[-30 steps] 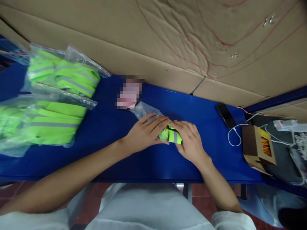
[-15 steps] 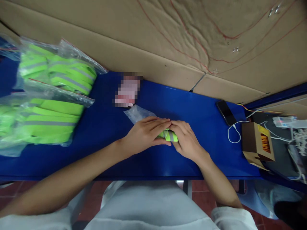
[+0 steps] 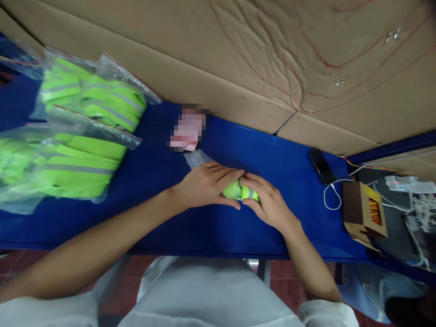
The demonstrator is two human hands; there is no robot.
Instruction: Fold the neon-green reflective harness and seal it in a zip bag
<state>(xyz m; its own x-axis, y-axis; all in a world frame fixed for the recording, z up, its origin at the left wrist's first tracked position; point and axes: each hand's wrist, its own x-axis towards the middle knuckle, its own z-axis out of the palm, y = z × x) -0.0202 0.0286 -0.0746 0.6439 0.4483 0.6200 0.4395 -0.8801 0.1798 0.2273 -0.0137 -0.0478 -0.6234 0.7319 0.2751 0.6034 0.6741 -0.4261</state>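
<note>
Both hands meet over the middle of the blue table around a rolled neon-yellow reflective band (image 3: 250,193) with a grey stripe. My right hand (image 3: 270,204) is closed round the band's right end. My left hand (image 3: 207,186) grips a clear plastic bag (image 3: 195,158), whose loose end sticks out beyond the knuckles. The band's left part shows glossy between the hands, seemingly inside the plastic. My left palm and fingers cover the rest of the bag.
Clear bags of neon-yellow reflective bands (image 3: 78,168) lie at left. A blurred-out pink item (image 3: 189,129) is by the cardboard wall (image 3: 204,86). On the right are a black phone (image 3: 322,165), a white cable (image 3: 325,200) and a brown box (image 3: 363,211).
My hands have drawn slightly apart, and more of the band shows between them. My right hand has moved a little right. The whole view has shifted slightly.
</note>
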